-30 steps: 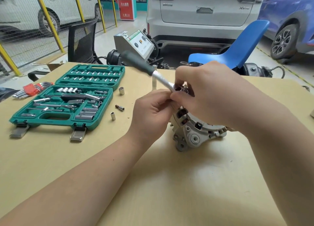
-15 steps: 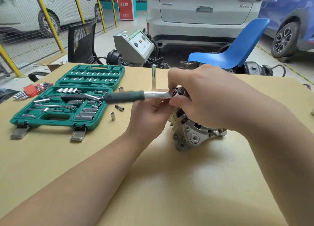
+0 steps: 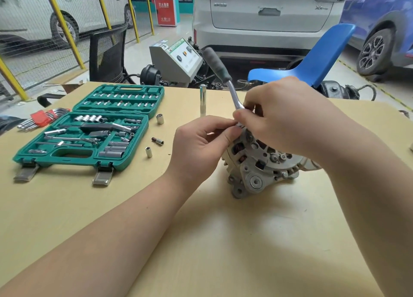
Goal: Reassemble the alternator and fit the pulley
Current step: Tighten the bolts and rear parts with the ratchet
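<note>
- Both hands met at the top of the alternator (image 3: 257, 162), which sat on the tabletop (image 3: 201, 240) right of centre.
- Right hand (image 3: 286, 117) gripped the ratchet (image 3: 225, 77) at its head, handle angled toward the far edge.
- Left hand (image 3: 201, 144) pinched something just under the ratchet head; couldn't tell what.
- Open socket case (image 3: 89, 129) lay near the left edge, loose sockets beside it.

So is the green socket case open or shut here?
Open. The green socket case lies flat on the table with its lid folded back, sockets and bits showing in both halves, and both latches hanging loose at the near edge.
</note>
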`<state>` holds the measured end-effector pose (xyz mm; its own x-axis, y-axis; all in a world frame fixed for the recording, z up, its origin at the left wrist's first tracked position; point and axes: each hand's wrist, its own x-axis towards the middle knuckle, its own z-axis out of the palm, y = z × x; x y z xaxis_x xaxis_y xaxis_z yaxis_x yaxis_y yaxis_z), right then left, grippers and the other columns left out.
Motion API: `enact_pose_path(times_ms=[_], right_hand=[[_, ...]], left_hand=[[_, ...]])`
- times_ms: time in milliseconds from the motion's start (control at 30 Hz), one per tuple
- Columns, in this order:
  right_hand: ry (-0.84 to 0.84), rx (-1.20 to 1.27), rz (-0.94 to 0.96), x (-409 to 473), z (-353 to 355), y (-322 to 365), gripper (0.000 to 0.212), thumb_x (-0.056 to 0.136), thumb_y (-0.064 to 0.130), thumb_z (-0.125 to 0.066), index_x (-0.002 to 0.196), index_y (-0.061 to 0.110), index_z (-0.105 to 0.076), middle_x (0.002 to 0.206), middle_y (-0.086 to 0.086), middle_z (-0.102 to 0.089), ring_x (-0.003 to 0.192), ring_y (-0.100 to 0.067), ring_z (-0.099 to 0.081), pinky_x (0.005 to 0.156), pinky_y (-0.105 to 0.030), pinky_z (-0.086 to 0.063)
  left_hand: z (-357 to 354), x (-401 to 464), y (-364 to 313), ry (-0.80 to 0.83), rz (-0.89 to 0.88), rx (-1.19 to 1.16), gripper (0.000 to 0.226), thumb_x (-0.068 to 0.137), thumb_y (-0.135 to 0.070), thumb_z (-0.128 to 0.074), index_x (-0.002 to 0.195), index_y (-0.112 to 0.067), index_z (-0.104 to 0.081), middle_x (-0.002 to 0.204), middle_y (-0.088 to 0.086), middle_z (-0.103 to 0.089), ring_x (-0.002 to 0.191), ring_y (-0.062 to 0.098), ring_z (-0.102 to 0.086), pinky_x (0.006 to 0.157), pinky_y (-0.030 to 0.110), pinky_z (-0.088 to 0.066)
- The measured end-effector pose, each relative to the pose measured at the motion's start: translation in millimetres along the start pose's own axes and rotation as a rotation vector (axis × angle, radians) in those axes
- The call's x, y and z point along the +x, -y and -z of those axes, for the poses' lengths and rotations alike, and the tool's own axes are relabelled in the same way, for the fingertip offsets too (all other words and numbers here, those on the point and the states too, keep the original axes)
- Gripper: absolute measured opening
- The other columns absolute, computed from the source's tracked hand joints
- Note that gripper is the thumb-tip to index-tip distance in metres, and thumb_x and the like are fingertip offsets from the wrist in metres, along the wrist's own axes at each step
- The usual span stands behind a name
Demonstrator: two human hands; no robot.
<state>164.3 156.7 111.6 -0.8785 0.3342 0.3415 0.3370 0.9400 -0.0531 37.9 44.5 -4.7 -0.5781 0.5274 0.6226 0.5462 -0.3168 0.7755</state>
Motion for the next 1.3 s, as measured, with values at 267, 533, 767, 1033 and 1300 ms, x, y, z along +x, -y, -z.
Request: enact_pose_path(times_ms=[267,533,767,1033,1300], right_hand=[[-0.066,0.12,0.089,-2,2,3,0.023,0.096,0.046,-0.063,0.09,0.024,-0.07,0.066,0.011,-0.056,0.068,-0.009,-0.05,0.063,-0.037,-0.048],[-0.099,0.082,0.003,-7,0,24,0.037,0.094,0.054,-0.061,0.076,0.023,-0.051,0.069,0.0,-0.05,0.064,-0.018,-0.043,0.055,-0.032,-0.029],[-0.038,0.086,0.053,-6,0,21,0.026,0.096,0.046,-0.064,0.089,0.023,-0.056,0.078,0.001,-0.057,0.078,-0.027,-0.054,0.06,-0.034,-0.036],[0.0,0.035,0.025,-8,1,26,0.026,0.097,0.048,-0.061,0.089,0.025,-0.051,0.079,0.0,-0.053,0.072,-0.024,-0.05,0.056,-0.033,-0.032],[0.078,0.085,0.115,-9,5,21,0.02,0.095,0.045,-0.065,0.097,0.032,-0.049,0.078,0.005,-0.054,0.08,-0.028,-0.055,0.059,-0.037,-0.038]], left_hand=[[1,-2,2,0.006,0.049,-0.061,0.016,0.093,-0.004,-0.081,0.108,-0.008,-0.083,0.095,0.002,-0.08,0.085,0.006,-0.075,0.081,0.024,-0.061],[-2,-5,-1,0.052,0.028,-0.152,0.015,0.09,-0.007,-0.081,0.099,-0.019,-0.08,0.084,-0.013,-0.074,0.079,0.012,-0.07,0.079,0.028,-0.059],[0,-3,-1,0.033,0.032,-0.076,0.014,0.094,-0.009,-0.075,0.095,-0.022,-0.08,0.079,-0.016,-0.072,0.075,0.0,-0.062,0.074,0.02,-0.052],[-1,-5,-5,0.038,0.089,-0.134,0.015,0.088,-0.023,-0.078,0.094,-0.036,-0.084,0.084,-0.017,-0.075,0.076,0.002,-0.066,0.077,0.02,-0.055],[3,-3,3,0.01,0.047,0.085,0.014,0.093,-0.026,-0.073,0.103,-0.03,-0.082,0.071,-0.02,-0.067,0.069,-0.005,-0.056,0.067,0.01,-0.043]])
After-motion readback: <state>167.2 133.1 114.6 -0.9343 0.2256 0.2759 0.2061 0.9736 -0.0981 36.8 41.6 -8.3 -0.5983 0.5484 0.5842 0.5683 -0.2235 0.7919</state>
